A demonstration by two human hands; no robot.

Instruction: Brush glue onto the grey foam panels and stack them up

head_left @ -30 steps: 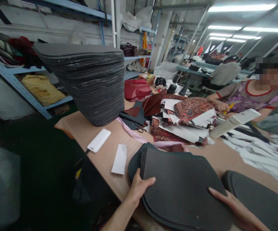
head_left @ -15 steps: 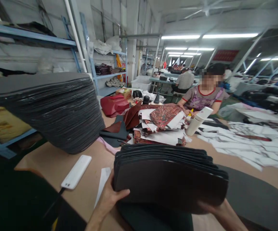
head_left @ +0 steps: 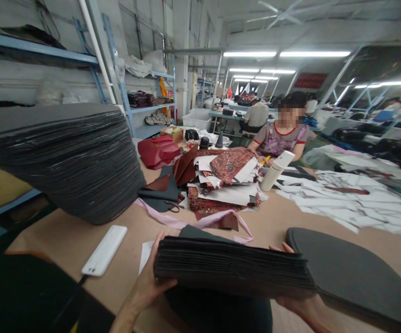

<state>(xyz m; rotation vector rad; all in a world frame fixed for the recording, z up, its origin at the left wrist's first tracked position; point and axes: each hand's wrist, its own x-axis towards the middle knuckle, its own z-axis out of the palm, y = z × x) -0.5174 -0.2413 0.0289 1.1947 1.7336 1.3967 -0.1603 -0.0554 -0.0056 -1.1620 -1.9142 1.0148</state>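
Between my two hands is a thick stack of dark panels (head_left: 231,268), its layered edge facing up toward me. My left hand (head_left: 150,273) grips the left end, thumb along the near side. At the right end my right hand (head_left: 297,296) holds it, with fingertips showing over the far edge and the rest partly hidden. Dark sheet material (head_left: 217,310) lies beneath the stack. To the right, another pile of dark curved panels (head_left: 353,263) rests on the table.
A tall pile of dark panels (head_left: 64,162) stands at the left, near a white power bank (head_left: 105,251) with a cable. Patterned red pieces (head_left: 228,180), a pink strip (head_left: 200,222) and a cream bottle (head_left: 273,175) lie beyond. A co-worker (head_left: 283,129) sits across the table.
The held stack has tipped from standing with its broad face toward me to lying flatter, edges showing. My right fingers now show over its far side. The view has shifted slightly right.
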